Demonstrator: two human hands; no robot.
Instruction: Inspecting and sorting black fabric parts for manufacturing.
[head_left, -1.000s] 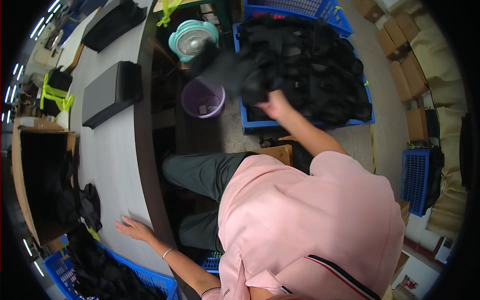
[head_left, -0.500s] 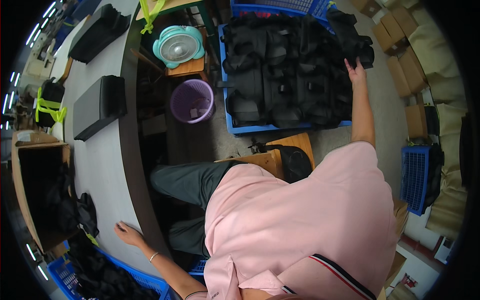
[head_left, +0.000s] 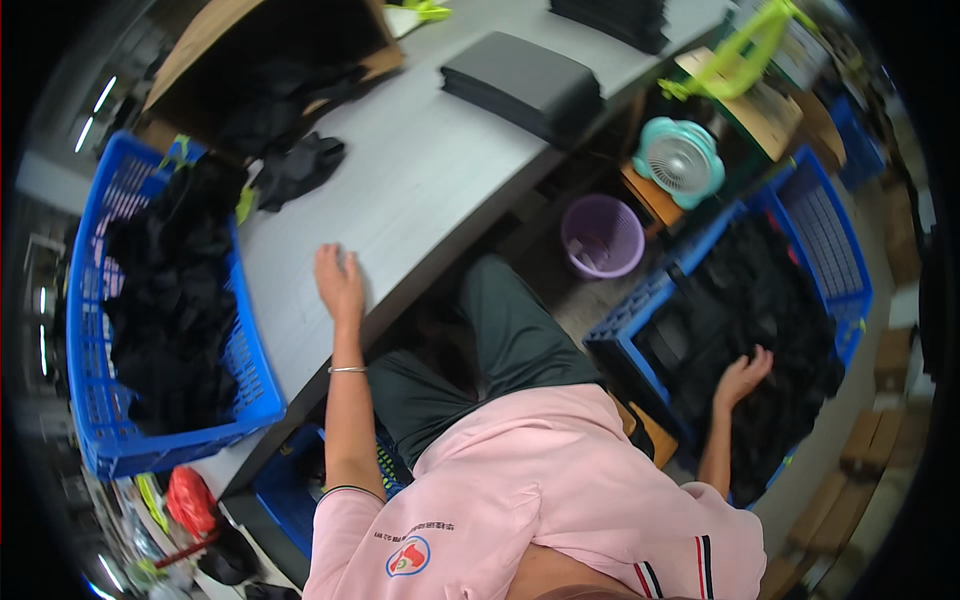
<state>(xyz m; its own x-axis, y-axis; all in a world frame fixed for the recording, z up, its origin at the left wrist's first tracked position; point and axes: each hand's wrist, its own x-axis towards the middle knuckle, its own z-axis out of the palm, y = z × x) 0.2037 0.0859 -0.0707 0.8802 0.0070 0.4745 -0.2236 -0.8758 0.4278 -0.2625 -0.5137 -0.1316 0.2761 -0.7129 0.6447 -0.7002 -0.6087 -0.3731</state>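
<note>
My left hand is over the near edge of the grey table, fingers apart, with nothing in it. A crumpled black fabric piece lies farther along the tabletop. Off to the right, my right hand hovers over or rests on a heap of black fabric pieces in a blue crate. Its fingers are loosely spread and nothing shows in them; whether they touch the heap I cannot tell. Beside the left hand stands a blue plastic basket filled with black fabric pieces.
A stack of flat black sheets sits on the table, with another stack behind. An open cardboard box stands at the far left. A purple bin and a teal fan on a wooden stool are beyond the table edge.
My view has swung left toward the table and basket. My right hand, earlier at a black piece on the crate's far corner, is now above the heap's near part. My left hand stays by the table edge.
</note>
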